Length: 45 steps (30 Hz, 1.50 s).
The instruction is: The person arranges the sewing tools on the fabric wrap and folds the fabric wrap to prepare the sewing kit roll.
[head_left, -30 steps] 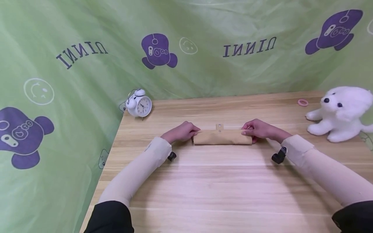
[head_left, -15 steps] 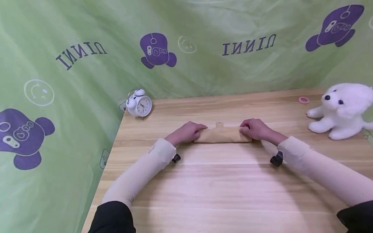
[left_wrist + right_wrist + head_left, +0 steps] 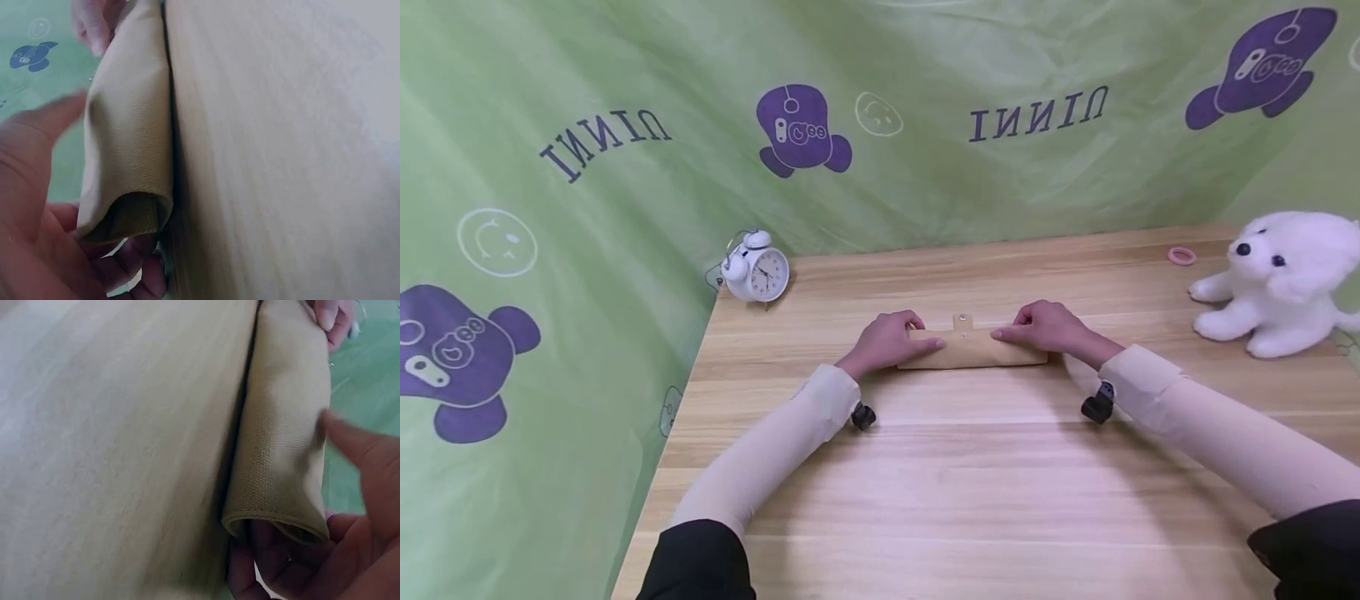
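A tan cloth roll (image 3: 972,352) with a woven texture lies crosswise on the table. A small tab with metal snaps (image 3: 962,323) sticks out behind its far edge. My left hand (image 3: 887,342) holds the left end, thumb against the side and fingers curled beneath. At the opposite end, my right hand (image 3: 1047,327) grips in the same way, thumb pressing the upper face. In the left wrist view, the open end of the roll (image 3: 128,150) shows a dark hollow. The right wrist view shows layered, stitched cloth at the right end of the roll (image 3: 281,444).
A white twin-bell alarm clock (image 3: 762,271) stands at the back left corner of the wooden table (image 3: 970,483). At the right sit a white plush dog (image 3: 1277,283) and a pink ring (image 3: 1182,256). Green printed fabric (image 3: 917,192) hangs behind.
Both hands have shifted inward along the roll, thumbs now nearer the middle. The left index finger, stretched along the top half a second ago, has drawn back behind the roll.
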{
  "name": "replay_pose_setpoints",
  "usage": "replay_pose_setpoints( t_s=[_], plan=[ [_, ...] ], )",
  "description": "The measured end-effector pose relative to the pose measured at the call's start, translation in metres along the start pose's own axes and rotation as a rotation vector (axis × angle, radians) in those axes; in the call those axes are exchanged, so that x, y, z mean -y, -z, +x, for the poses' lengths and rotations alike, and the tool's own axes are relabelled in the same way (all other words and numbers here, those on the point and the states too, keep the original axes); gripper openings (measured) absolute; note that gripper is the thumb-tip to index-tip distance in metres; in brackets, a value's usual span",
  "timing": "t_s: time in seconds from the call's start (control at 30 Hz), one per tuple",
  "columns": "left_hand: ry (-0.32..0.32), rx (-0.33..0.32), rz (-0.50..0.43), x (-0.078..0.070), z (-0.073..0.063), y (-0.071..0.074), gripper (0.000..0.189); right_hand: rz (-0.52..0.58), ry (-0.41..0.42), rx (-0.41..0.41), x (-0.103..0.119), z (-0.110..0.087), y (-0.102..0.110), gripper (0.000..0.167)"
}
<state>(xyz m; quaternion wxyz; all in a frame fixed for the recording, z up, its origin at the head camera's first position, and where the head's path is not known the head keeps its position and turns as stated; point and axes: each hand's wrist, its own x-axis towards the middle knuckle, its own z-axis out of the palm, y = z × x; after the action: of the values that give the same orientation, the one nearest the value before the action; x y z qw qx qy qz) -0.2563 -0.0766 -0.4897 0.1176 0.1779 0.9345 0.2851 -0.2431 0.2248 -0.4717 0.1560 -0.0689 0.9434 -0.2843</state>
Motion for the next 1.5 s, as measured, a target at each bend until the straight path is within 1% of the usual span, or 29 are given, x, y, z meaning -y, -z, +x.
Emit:
replay_pose_setpoints(
  t_s=[0.07, 0.13, 0.27, 0.4, 0.47, 0.53, 0.6, 0.7, 0.77, 0.9, 0.97, 1.03, 1.1, 1.13, 1.17, 1.2, 1.27, 1.33, 1.37, 1.4, 1.43, 1.47, 1.5],
  plan=[
    [0.028, -0.006, 0.026, -0.003, 0.001, -0.001, 0.052, -0.025, -0.028, 0.014, 0.001, 0.001, 0.001, 0.049],
    [0.057, 0.001, 0.041, -0.006, 0.003, -0.001, 0.050, -0.048, -0.039, 0.016, 0.001, 0.002, 0.002, 0.047],
    [0.114, 0.051, 0.022, -0.010, 0.007, 0.004, 0.048, -0.070, -0.048, 0.014, 0.002, 0.004, 0.003, 0.046],
    [0.095, 0.108, -0.005, -0.006, 0.009, 0.009, 0.050, -0.059, -0.032, 0.027, 0.000, 0.005, 0.002, 0.045],
    [0.072, 0.111, -0.022, -0.003, 0.009, 0.009, 0.052, -0.045, -0.016, 0.028, -0.001, 0.006, 0.001, 0.046],
    [0.056, 0.089, -0.039, 0.000, 0.008, 0.008, 0.052, -0.032, 0.012, 0.017, -0.001, 0.005, 0.000, 0.047],
    [0.056, 0.052, -0.048, 0.001, 0.006, 0.006, 0.052, -0.032, 0.031, 0.005, -0.002, 0.005, -0.001, 0.046],
    [0.073, 0.000, -0.044, 0.001, 0.005, 0.003, 0.049, -0.037, 0.039, -0.019, -0.004, 0.007, -0.003, 0.045],
    [0.097, -0.022, -0.027, 0.000, 0.005, 0.001, 0.048, -0.049, 0.022, -0.035, -0.004, 0.009, -0.005, 0.047],
    [0.140, -0.038, 0.049, -0.005, 0.006, -0.001, 0.043, -0.075, -0.019, -0.060, -0.004, 0.013, -0.009, 0.049],
    [0.147, -0.041, 0.072, -0.006, 0.006, -0.001, 0.040, -0.090, -0.036, -0.074, -0.005, 0.013, -0.011, 0.049],
    [0.138, -0.048, 0.080, -0.004, 0.006, -0.001, 0.038, -0.092, -0.036, -0.090, -0.005, 0.012, -0.011, 0.047],
    [0.107, -0.068, 0.085, 0.000, 0.005, -0.001, 0.035, -0.081, -0.012, -0.112, -0.006, 0.009, -0.011, 0.045],
    [0.075, -0.079, 0.089, 0.002, 0.003, -0.001, 0.033, -0.075, 0.014, -0.130, -0.007, 0.006, -0.011, 0.044],
    [0.031, -0.095, 0.109, 0.004, 0.002, 0.000, 0.032, -0.074, 0.054, -0.157, -0.007, 0.004, -0.010, 0.041],
    [-0.031, -0.110, 0.139, 0.005, -0.001, 0.001, 0.031, -0.081, 0.105, -0.195, -0.007, 0.001, -0.010, 0.037],
    [-0.168, -0.134, 0.198, 0.003, -0.007, 0.003, 0.034, -0.106, 0.246, -0.294, -0.008, -0.007, -0.010, 0.029],
    [-0.311, -0.149, 0.259, -0.004, -0.016, 0.006, 0.042, -0.171, 0.434, -0.393, -0.008, -0.017, -0.011, 0.027],
    [-0.370, -0.145, 0.294, -0.008, -0.021, 0.007, 0.045, -0.217, 0.529, -0.432, -0.008, -0.021, -0.012, 0.028],
    [-0.416, -0.124, 0.326, -0.013, -0.027, 0.008, 0.048, -0.263, 0.615, -0.454, -0.007, -0.025, -0.013, 0.031],
    [-0.449, -0.093, 0.357, -0.019, -0.032, 0.008, 0.050, -0.306, 0.694, -0.457, -0.006, -0.029, -0.015, 0.034],
    [-0.471, -0.054, 0.385, -0.023, -0.038, 0.007, 0.053, -0.347, 0.759, -0.441, -0.005, -0.032, -0.016, 0.038],
    [-0.483, -0.013, 0.416, -0.025, -0.042, 0.004, 0.055, -0.384, 0.804, -0.416, -0.004, -0.034, -0.018, 0.042]
  ],
)
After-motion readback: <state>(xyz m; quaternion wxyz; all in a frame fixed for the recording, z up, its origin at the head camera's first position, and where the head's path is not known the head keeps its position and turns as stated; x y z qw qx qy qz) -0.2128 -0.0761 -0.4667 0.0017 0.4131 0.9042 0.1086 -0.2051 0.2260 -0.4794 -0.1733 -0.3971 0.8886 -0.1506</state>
